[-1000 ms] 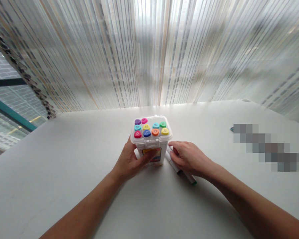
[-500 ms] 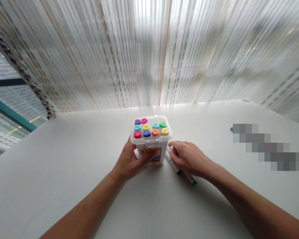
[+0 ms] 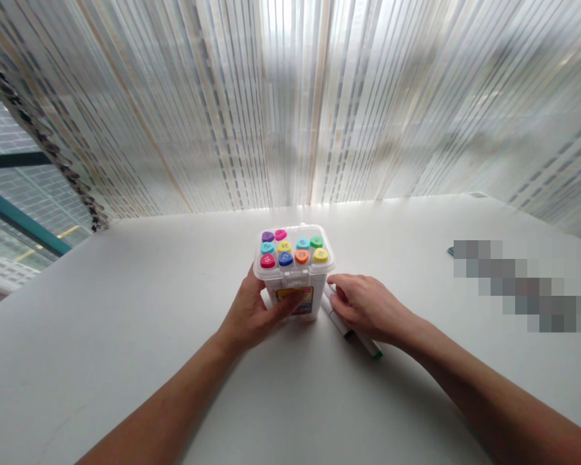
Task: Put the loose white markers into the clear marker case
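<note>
My left hand (image 3: 249,314) is wrapped round a clear plastic marker box (image 3: 314,298), its thumb across the label on the front. The box stands upright on the table. Numbered marker caps in several colours show through the top, among them a red cap (image 3: 267,261) and an orange cap (image 3: 301,256). Just right of the box, my right hand (image 3: 368,305) is curled low over white markers lying on the table. One is a green-tipped marker (image 3: 372,347), partly under the palm; beside it lies a dark-ended marker (image 3: 339,324). The right fingertips are partly hidden.
The white table (image 3: 126,310) runs back to a striped sheer curtain (image 3: 290,129). A pixelated object (image 3: 520,284) lies on the right side. At the far left, a window frame (image 3: 19,210) shows beyond the curtain's edge.
</note>
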Motion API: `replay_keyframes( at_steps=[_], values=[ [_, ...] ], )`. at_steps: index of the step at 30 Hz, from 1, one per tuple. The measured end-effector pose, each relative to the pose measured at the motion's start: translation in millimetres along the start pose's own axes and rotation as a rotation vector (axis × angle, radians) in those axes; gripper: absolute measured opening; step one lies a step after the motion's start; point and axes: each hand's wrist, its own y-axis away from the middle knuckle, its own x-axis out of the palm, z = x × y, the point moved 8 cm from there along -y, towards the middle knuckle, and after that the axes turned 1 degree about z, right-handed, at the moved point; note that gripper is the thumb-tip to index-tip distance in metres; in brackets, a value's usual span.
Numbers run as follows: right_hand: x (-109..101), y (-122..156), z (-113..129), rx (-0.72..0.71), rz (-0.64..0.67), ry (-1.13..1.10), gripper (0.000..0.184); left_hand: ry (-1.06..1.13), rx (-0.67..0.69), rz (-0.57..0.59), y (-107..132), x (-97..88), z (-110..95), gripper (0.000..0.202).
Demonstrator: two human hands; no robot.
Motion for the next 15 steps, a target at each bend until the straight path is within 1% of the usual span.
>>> replay_keyframes(
  at_steps=[8, 15],
  values=[
    [2.4, -0.1, -0.4, 0.004, 0.008, 0.000, 0.014, 0.020, -0.007, 0.006, -0.7, 0.5, 1.6, 0.039],
    [1.0, 0.1, -0.1, 0.001, 0.008, -0.026, 0.016, 0.025, -0.001, 0.011, -0.3, 1.4, 0.1, 0.036]
  ],
)
